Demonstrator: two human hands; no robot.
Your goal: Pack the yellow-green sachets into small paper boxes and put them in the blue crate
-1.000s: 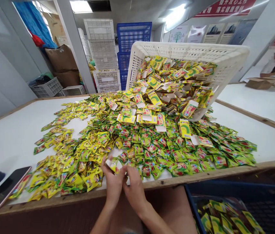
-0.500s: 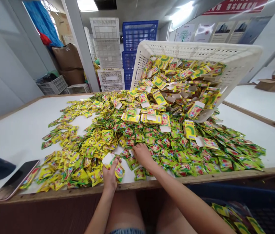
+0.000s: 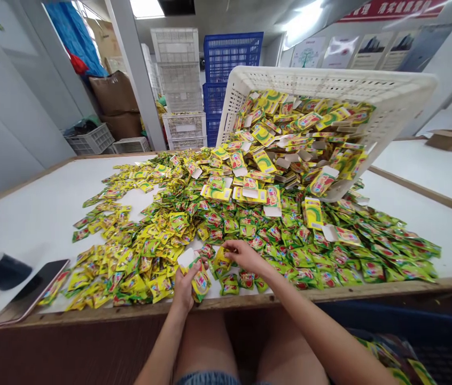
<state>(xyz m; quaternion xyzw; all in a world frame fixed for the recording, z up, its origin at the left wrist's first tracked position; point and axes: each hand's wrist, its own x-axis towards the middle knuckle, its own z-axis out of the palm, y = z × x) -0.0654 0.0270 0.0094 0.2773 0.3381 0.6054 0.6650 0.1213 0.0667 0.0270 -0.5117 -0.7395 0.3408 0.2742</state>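
Observation:
Near the table's front edge, my left hand (image 3: 184,289) grips a small yellow and green carton (image 3: 201,282) whose white end flap stands up, open. Just to its right, my right hand (image 3: 247,256) pinches a yellow candy packet (image 3: 220,264) between thumb and fingers. The packet is a short way from the carton and apart from it. Heaped around both hands are loose packets: mostly yellow packets (image 3: 138,267) on the left and green packets (image 3: 306,259) on the right.
A tilted white plastic basket (image 3: 330,80) spills many small cartons (image 3: 264,160) onto the heap. At left lie a phone (image 3: 31,291) and a dark cup (image 3: 1,271). Stacked white crates (image 3: 176,69) and blue crates (image 3: 232,59) stand behind the table.
My right hand has lifted a yellow packet from the heap and now holds it up. My left hand and its carton have shifted slightly right.

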